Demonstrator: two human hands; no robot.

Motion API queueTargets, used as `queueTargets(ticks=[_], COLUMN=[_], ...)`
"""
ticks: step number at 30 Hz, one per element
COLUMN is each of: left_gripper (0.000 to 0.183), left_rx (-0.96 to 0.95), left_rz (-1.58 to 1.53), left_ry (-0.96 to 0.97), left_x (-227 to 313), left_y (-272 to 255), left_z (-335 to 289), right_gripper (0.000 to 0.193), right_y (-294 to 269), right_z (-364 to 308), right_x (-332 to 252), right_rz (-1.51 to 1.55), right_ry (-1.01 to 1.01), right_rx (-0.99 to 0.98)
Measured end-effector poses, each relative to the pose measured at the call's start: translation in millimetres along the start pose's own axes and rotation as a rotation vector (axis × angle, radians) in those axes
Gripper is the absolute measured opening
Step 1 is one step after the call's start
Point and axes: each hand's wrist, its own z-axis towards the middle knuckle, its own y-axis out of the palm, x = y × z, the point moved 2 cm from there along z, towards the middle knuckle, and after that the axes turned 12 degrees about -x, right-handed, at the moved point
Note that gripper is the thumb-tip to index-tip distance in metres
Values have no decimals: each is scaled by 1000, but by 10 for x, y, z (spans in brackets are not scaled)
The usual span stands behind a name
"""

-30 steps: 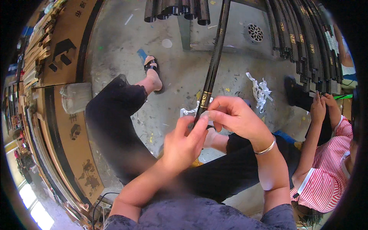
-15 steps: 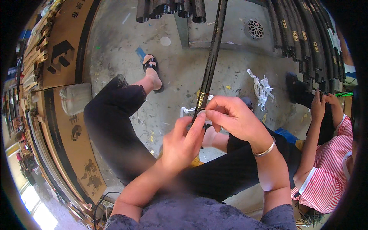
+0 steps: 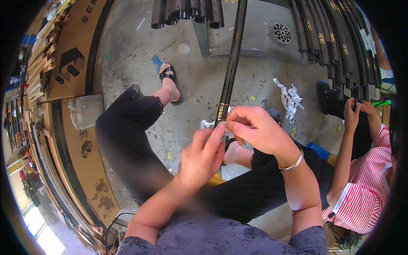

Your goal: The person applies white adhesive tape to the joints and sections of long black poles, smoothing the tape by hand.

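A long black rod (image 3: 231,63) with a gold label runs from the top of the view down to my hands at the centre. My left hand (image 3: 202,157) grips its lower end from below, fingers pointing up along it. My right hand (image 3: 259,129), with a silver bangle at the wrist, pinches a strip of white tape (image 3: 207,124) against the rod just under the gold label. The rod's bottom tip is hidden behind my fingers.
Bundles of black rods lie at the top (image 3: 187,10) and top right (image 3: 340,38). White tape scraps (image 3: 291,95) litter the concrete floor near a drain (image 3: 281,32). Cardboard boxes (image 3: 72,63) stand at left. A person in a red striped shirt (image 3: 361,187) works at right.
My hands stay on the rod; the fingers have shifted slightly around the white tape. The view has tilted a little, nothing else has moved.
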Motion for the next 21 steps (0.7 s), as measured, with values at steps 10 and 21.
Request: queueTargets(ticks=[10, 21], left_gripper=[62, 60], left_rx=[14, 9], left_rz=[-32, -59], left_ry=[4, -7], left_x=[14, 0], left_y=[12, 20], left_z=[18, 16], right_gripper=[18, 19], right_y=[-5, -29], right_z=[-9, 3], right_x=[8, -11], right_rz=[-5, -35], right_ry=[-15, 23], right_rx=[-1, -17])
